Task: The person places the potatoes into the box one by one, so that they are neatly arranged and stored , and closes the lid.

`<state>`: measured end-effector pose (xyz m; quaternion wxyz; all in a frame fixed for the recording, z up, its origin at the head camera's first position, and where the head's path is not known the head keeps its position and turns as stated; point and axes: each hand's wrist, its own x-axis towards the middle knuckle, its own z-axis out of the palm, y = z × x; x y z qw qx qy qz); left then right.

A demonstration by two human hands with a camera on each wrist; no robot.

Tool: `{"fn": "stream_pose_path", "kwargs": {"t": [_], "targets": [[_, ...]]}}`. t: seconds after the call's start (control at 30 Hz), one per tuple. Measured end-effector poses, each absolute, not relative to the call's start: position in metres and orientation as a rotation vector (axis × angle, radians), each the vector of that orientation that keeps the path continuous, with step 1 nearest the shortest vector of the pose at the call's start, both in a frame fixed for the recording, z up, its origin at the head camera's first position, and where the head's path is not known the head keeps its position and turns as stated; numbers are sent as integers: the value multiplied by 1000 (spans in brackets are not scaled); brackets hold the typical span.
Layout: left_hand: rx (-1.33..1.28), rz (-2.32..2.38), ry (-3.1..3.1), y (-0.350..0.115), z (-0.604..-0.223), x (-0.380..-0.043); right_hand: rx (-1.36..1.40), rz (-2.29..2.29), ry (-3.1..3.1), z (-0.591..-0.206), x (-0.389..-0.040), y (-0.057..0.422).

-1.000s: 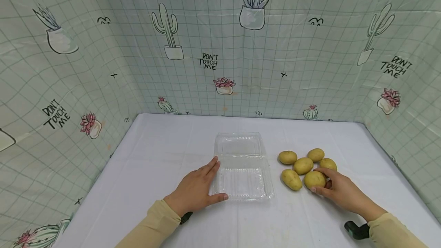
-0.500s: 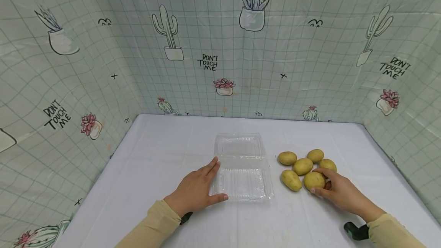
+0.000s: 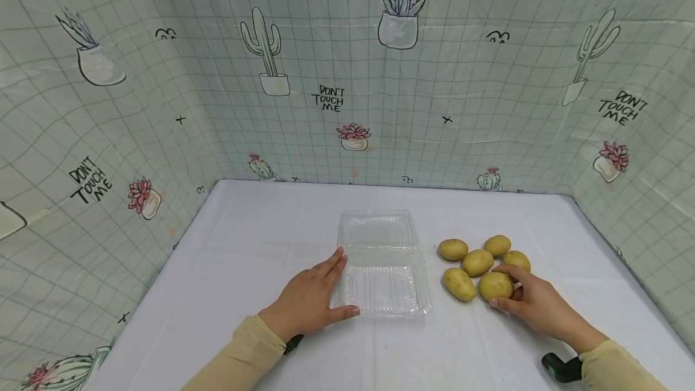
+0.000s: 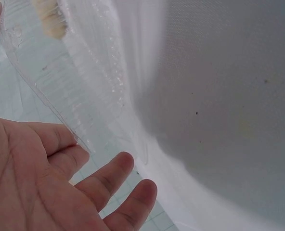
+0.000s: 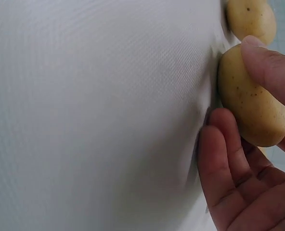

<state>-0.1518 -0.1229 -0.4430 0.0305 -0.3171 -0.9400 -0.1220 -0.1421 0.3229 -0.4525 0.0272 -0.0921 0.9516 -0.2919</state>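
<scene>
A clear plastic clamshell container [image 3: 382,288] lies with its lid folded back on the white cloth. My left hand [image 3: 306,303] rests along its left edge, fingers extended and thumb at the near corner. Some of those fingers touch the rim [image 4: 46,102] in the left wrist view. To the right, my right hand [image 3: 540,306] grips the nearest potato [image 3: 495,286] between thumb and fingers. The right wrist view shows that potato [image 5: 253,98] low at the cloth, the thumb on one side and fingers opposite.
Several other potatoes [image 3: 478,262] lie close behind and left of the gripped one. White cloth [image 3: 260,216] covers the table. A patterned curtain [image 3: 326,47] rises behind and on both sides. Dark straps [image 3: 561,368] show at the wrists.
</scene>
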Motion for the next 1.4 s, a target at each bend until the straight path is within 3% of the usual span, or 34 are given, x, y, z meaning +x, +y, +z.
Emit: {"fn": "stream_pose_path", "kwargs": {"t": [0.6,0.9,1.4], "targets": [[-985,-364,-2877,-122,-443,-154,-251,-906,2956,-447,-143,325],[-981,-356,-2897,-123,-441,-152,-350,-867,3042,-424,-149,328],[-987,-360,-2885,-124,-442,-151,-656,-1019,2872,-385,-177,258]]}}
